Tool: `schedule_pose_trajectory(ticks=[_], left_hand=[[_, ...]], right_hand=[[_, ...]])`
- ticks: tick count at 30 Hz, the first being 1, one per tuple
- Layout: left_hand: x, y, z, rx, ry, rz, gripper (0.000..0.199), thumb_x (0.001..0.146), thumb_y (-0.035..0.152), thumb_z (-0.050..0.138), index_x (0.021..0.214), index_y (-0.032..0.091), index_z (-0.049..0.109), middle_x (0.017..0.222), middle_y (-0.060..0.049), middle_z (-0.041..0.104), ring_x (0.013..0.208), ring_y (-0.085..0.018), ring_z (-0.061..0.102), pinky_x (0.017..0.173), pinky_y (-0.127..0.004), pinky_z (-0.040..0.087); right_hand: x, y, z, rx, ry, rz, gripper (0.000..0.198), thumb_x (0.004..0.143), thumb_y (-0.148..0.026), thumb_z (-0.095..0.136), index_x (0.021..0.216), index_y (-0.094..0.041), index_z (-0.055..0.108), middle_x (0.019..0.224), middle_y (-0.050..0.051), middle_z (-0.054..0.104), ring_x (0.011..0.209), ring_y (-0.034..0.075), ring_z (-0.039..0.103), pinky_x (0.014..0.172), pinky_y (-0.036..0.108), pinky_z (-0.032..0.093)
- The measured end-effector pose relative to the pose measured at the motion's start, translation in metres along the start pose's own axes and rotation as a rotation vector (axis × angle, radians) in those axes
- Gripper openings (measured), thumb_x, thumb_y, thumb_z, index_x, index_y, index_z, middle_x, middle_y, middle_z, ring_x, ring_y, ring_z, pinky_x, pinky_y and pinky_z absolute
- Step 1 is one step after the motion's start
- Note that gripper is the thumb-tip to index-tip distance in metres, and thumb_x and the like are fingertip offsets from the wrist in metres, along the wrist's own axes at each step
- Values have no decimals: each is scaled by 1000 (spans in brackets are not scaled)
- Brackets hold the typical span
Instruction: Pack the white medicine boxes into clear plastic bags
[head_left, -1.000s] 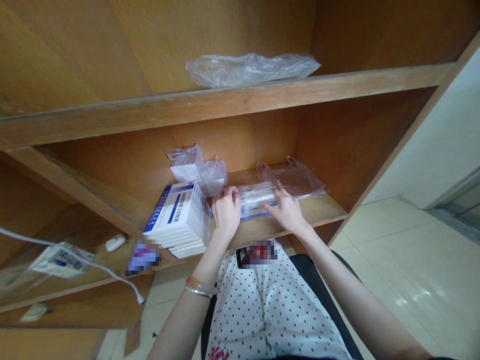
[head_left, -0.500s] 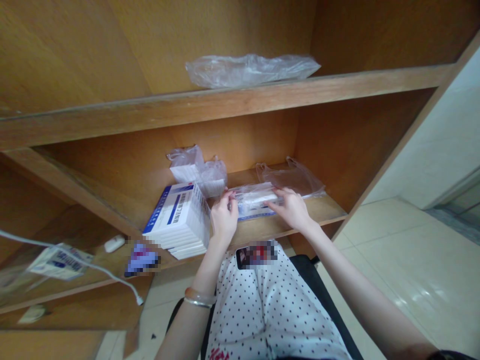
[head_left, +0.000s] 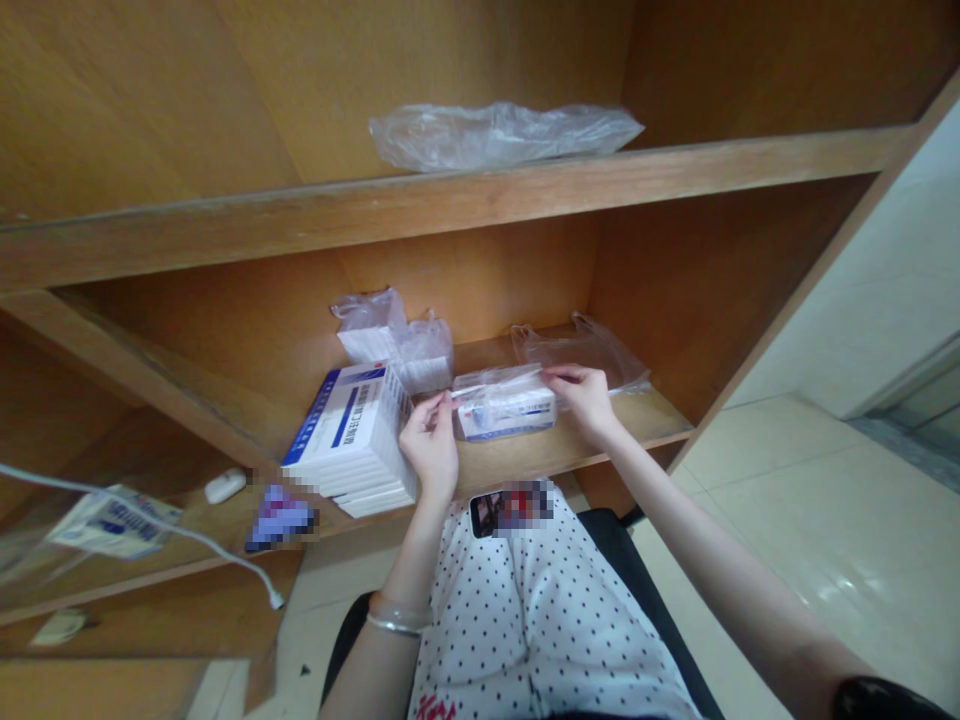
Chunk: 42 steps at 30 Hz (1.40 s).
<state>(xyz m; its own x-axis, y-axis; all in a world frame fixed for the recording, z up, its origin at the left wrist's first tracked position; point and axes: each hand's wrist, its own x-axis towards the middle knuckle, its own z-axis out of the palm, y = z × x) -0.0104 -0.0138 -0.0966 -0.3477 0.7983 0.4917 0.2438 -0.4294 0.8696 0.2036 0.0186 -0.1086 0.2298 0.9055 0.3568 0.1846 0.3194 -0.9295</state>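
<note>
White dotted garment (head_left: 510, 610), red lettering (head_left: 436, 708), silvery bangle (head_left: 397, 627), dark sleeve (head_left: 885, 696)

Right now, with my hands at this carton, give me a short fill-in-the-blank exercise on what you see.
1. The plastic-covered carton sits ____ the left hand and the right hand.
2. The stack of blue-and-white cartons stands to the ____ of that carton.
3. A crumpled clear plastic bag lies one level ____ these cartons.
4. The phone rests on white clothing with dark polka ____.

Missing words: between; left; above; dots.
</note>
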Motion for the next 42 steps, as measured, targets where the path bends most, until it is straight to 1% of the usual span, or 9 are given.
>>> schedule_pose_trajectory(ticks=[7,11,16,25,29,33,36,40,42], left_hand=[[6,-13,2,72,68,-40,20,79,35,57,81,16,59,78,-3,63,74,-13,60,70,-23,46],[13,-25,5,-106,-17,-291,25,72,39,58,79,15,57,72,-2,61,64,-11,56,60,-21,43],[18,-31,5,-270,-67,-520,33,62,40,64,81,13,60,68,0,61,56,-8,53,54,-19,40],[16,-37,5,-324,-79,-551,30,61,37,64,78,13,61,67,-1,62,55,-9,54,52,-20,39],[17,-36,6,-318,-70,-561,29,61,37,63,77,13,60,69,-2,62,56,-10,55,51,-20,38],[19,-37,7,-302,-63,-552,26,63,34,61,79,13,59,73,-1,61,59,-10,55,55,-22,40],[15,-33,6,-144,-31,-463,17,69,28,57,78,14,56,73,-2,59,63,-11,54,59,-24,41],[-25,-22,2,256,145,18,15,84,30,50,85,16,55,84,-5,57,74,-13,54,70,-26,43],[-59,-24,-2,350,-44,235,13,88,26,46,89,17,55,80,-4,56,71,-12,54,67,-24,44]], right_hand=[[25,12,10,112,-28,46,30,64,-24,54,92,-15,59,93,8,66,81,18,60,73,30,47],[33,8,12,72,-165,-97,42,67,-19,44,105,-17,62,114,6,62,104,19,56,89,32,42],[32,11,12,104,-313,-37,28,78,-28,44,77,-19,70,102,5,68,101,20,59,92,33,39],[19,16,-6,211,-497,54,32,71,-36,68,100,-22,67,110,3,65,98,20,60,87,32,44],[11,5,-14,108,-631,-26,59,62,-35,77,117,-25,57,119,4,59,105,22,57,88,33,46],[3,5,-9,-16,-567,-202,69,61,-38,79,123,-23,52,125,7,56,110,24,55,94,37,44],[-3,9,-4,-156,-468,-341,66,64,-42,76,123,-23,54,125,8,56,113,26,52,97,40,41],[-10,14,3,-278,-363,-430,67,64,-46,76,123,-23,54,121,9,57,112,27,52,96,43,41],[-13,14,5,-290,-333,-449,67,65,-46,75,124,-24,52,121,8,57,112,26,52,96,43,41]])
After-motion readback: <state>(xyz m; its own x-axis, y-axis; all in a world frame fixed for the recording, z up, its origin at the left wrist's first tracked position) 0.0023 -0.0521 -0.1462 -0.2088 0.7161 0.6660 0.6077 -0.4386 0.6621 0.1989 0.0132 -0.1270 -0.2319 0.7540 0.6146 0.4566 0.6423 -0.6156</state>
